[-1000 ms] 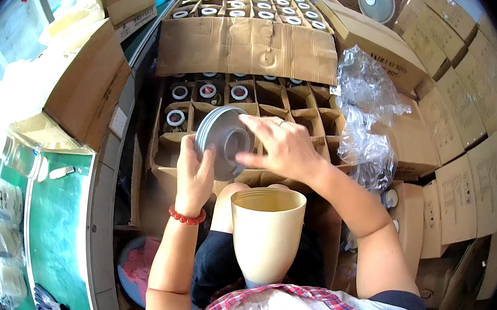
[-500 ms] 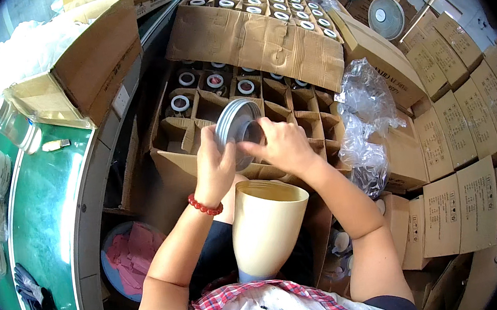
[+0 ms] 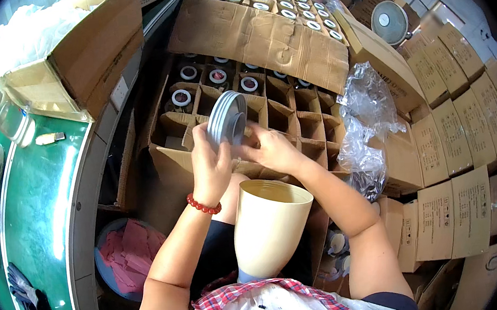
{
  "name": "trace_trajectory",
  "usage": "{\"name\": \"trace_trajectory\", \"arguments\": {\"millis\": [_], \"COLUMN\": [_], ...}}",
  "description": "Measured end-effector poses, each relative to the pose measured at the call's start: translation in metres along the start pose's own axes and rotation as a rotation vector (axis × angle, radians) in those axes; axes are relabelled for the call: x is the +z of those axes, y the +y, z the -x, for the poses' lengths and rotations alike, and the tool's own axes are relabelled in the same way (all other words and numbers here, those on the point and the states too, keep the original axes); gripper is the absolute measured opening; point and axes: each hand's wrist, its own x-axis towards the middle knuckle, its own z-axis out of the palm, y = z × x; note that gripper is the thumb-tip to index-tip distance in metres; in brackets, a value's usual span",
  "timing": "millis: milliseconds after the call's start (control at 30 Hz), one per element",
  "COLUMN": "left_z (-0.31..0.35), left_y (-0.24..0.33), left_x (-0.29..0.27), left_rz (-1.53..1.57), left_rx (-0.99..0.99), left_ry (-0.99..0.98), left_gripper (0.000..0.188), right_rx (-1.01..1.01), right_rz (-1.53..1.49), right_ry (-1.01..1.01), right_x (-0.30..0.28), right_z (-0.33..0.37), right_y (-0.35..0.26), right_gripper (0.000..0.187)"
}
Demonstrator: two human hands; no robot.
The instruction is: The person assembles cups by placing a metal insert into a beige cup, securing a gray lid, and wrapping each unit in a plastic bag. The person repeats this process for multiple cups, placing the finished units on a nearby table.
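Observation:
My left hand (image 3: 211, 172) grips a round grey ridged lid (image 3: 219, 120), tilted on edge, with the thumb at its lower rim. From the other side my right hand (image 3: 271, 152) has its thumb and bent fingers at the lid's raised inner ring; the fingertips are slightly blurred. Both hands are over the near side of a divided cardboard carton (image 3: 180, 168). Its far cells hold jars with white-rimmed tops (image 3: 182, 98), while several nearer cells hold nothing visible. Below my hands, a tall cream tapered container (image 3: 271, 231) stands open end up against my lap.
Behind the carton, a second one (image 3: 260, 36) holds more white-rimmed jars. Crumpled clear plastic (image 3: 363, 119) lies to the right, before stacked cartons (image 3: 460, 126). At left are a green table (image 3: 38, 201) and a blue tub (image 3: 105, 261) with pink material.
The lid and both hands have shifted slightly left, and the lid stands more steeply. My right fingers have moved lower along its inner side. The view has shifted a little.

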Motion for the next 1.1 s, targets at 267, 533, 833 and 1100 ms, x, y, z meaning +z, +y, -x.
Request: {"name": "trace_trajectory", "arguments": {"millis": [267,533,833,1100], "left_z": [-0.001,-0.007,-0.027,-0.093], "left_y": [-0.008,-0.022,-0.061,-0.14], "left_x": [-0.013,-0.028,-0.066,-0.058], "left_rz": [0.051,0.155,-0.016,-0.618], "left_rx": [-0.062,-0.138,-0.142,0.227], "left_ry": [-0.056,0.001,0.039,-0.666], "left_gripper": [0.042,0.043,0.022,0.039], "right_rx": [-0.024,-0.413,0.389,-0.385], "right_rz": [-0.083,0.426,-0.494,0.054], "right_ry": [0.114,0.202,-0.471,-0.021], "right_x": [0.0,0.008,-0.018,0.029], "right_z": [-0.024,-0.04,-0.102,-0.234], "right_y": [-0.012,-0.017,0.003,0.044], "right_gripper": [0.049,0.073,0.067,0.029]}}
